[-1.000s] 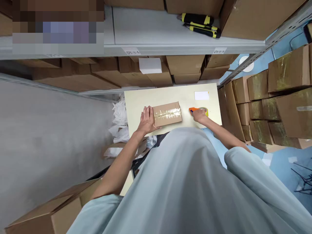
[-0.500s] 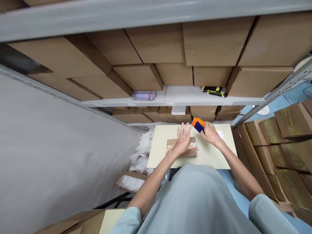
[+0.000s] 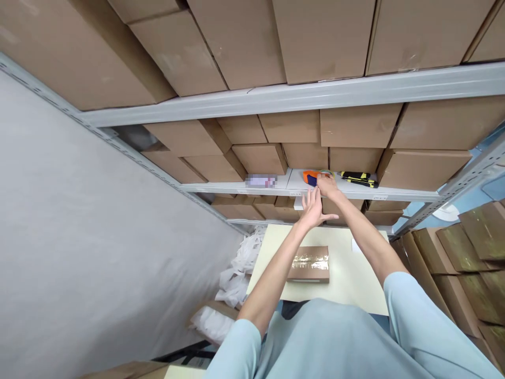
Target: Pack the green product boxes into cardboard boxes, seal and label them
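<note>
My right hand (image 3: pixel 327 186) is closed around an orange and dark blue tape dispenser (image 3: pixel 311 178), which is at the middle shelf (image 3: pixel 294 181). Just below the shelf's front edge, my left hand (image 3: pixel 313 210) is raised with its fingers stretched and thumb out, holding nothing. Its fingertips come close to the dispenser and my right hand. Beneath my arms, a small cardboard box (image 3: pixel 310 265) with shiny clear tape across its top lies on the cream tabletop (image 3: pixel 351 287). Black and yellow utility knives (image 3: pixel 359 179) lie on the shelf to the right of my right hand.
Cardboard boxes (image 3: pixel 323 42) fill the shelves in front. A blurred lilac packet (image 3: pixel 261 181) lies on the middle shelf. More taped cartons (image 3: pixel 469 263) are stacked at right. White plastic bags (image 3: pixel 236 273) hang between the table and the grey wall (image 3: pixel 98 237).
Both hands have moved up and away from the taped box toward the middle shelf. The tape dispenser went from above the table to the shelf in my right hand. The view has tilted up.
</note>
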### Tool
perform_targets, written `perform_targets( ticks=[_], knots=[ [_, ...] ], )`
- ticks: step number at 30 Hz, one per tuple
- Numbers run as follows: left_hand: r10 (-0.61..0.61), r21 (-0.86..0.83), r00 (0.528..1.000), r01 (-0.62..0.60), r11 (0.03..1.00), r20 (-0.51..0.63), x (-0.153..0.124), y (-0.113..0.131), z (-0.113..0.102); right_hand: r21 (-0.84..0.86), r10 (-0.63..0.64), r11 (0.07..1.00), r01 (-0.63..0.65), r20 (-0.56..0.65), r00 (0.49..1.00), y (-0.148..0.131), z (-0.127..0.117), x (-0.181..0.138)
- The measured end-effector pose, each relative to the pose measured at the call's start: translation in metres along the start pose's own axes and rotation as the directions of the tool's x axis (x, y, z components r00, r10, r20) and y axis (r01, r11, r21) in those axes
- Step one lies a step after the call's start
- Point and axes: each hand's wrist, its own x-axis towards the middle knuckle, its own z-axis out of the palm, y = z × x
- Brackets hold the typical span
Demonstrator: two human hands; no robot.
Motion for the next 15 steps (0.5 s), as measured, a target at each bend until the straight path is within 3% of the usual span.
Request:
perform_targets(
  ticks=[3, 7, 10, 13, 15],
  knots=[
    [-0.023, -0.026, 0.999, 0.023, 0.999, 0.022, -0.026, -0.007, 0.021, -0.007, 0.006, 1.000, -0.007, -0.022, 1.000, 0.008, 0.007, 0.007],
    [-0.180, -0.091, 0.984, 0.180, 0.979, 0.011, -0.089, -0.044, 0.058, 0.060, 0.018, 0.998, -0.003, -0.253, 0.967, 0.024, 0.042, -0.024],
    [-0.410, -0.179, 0.911, 0.398, 0.900, -0.034, -0.163, -0.086, 0.086, 0.180, 0.077, 0.983, -0.022, -0.305, 0.949, 0.032, 0.098, -0.098],
    [-0.621, -0.274, 0.777, 0.577, 0.769, -0.104, -0.236, -0.118, 0.106, 0.307, 0.140, 0.947, -0.092, -0.138, 0.980, 0.024, 0.157, -0.203],
    [-0.707, -0.305, 0.694, 0.650, 0.696, -0.133, -0.267, -0.127, 0.113, 0.391, 0.154, 0.907, -0.156, 0.037, 0.987, 0.010, 0.187, -0.264]
  ],
)
